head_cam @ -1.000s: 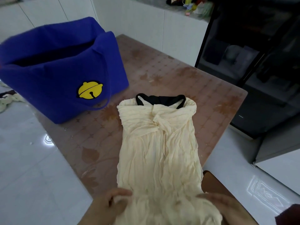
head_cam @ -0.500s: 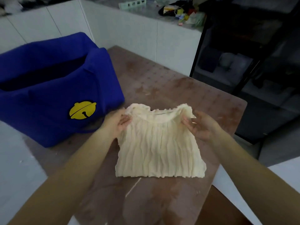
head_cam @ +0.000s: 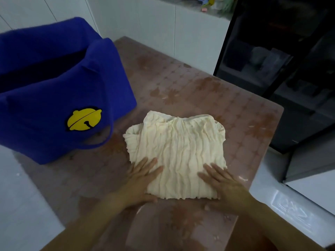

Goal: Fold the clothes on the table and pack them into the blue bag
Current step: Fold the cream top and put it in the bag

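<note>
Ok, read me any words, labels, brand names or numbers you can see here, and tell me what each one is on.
No readable text anywhere in this view.
The blue bag carries only a yellow bell emblem, a picture with no letters.
The cream garment shows no label or print.
The counter clutter at the back is too small and blurred to read.

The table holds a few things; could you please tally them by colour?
Blue: 1, the bag
Cream: 1, the folded garment
Total: 2
</note>
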The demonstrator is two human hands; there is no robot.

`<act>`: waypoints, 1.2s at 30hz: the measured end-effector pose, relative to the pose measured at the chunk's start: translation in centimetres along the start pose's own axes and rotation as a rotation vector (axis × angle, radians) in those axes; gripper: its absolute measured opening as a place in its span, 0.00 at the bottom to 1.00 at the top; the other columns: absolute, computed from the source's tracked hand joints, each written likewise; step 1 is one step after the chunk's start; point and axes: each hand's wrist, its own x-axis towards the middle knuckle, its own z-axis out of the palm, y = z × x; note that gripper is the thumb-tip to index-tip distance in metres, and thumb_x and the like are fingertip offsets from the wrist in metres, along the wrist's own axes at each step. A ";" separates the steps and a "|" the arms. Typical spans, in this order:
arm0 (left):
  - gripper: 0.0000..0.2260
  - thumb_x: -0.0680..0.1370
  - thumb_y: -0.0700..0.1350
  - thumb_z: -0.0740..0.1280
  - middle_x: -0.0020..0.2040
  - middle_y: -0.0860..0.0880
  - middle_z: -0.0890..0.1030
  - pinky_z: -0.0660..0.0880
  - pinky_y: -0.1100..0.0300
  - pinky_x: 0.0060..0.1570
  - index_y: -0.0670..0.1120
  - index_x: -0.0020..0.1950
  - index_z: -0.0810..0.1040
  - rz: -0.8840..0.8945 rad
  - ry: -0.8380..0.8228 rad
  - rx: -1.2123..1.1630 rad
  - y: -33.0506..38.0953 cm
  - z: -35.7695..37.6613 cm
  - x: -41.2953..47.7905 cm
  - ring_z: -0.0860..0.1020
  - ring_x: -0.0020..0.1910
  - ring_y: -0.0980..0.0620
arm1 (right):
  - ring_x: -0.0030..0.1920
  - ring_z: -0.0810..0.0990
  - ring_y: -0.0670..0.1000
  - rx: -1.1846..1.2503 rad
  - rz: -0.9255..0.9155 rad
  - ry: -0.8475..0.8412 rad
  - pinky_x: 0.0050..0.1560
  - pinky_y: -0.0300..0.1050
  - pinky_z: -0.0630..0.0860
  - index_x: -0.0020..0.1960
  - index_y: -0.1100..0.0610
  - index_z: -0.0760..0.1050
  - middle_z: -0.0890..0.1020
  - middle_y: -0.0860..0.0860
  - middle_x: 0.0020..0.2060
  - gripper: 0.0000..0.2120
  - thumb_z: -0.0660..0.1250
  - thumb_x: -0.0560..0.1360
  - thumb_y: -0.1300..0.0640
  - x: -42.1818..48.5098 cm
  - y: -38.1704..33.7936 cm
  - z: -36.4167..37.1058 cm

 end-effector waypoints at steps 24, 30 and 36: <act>0.19 0.76 0.61 0.60 0.56 0.56 0.75 0.62 0.75 0.43 0.51 0.61 0.73 -0.118 -0.259 -0.171 4.3 -8.4 -10.3 0.73 0.59 0.54 | 0.38 0.77 0.41 0.506 0.164 -0.113 0.38 0.34 0.71 0.43 0.38 0.72 0.79 0.42 0.36 0.12 0.63 0.69 0.32 -7.3 -6.2 -8.5; 0.14 0.77 0.52 0.65 0.55 0.50 0.78 0.70 0.58 0.49 0.48 0.59 0.74 -0.297 0.077 -0.183 0.8 -8.1 -3.1 0.76 0.56 0.48 | 0.55 0.77 0.53 0.316 0.517 0.054 0.51 0.46 0.72 0.62 0.48 0.70 0.78 0.48 0.55 0.20 0.63 0.74 0.39 0.0 -4.5 -7.4; 0.37 0.68 0.60 0.72 0.68 0.49 0.69 0.69 0.57 0.60 0.48 0.71 0.63 -0.447 0.020 -0.490 -0.1 -2.9 -1.1 0.70 0.65 0.49 | 0.69 0.66 0.56 0.524 0.682 -0.079 0.66 0.57 0.67 0.73 0.47 0.58 0.66 0.52 0.69 0.47 0.64 0.62 0.25 1.8 -5.1 -3.8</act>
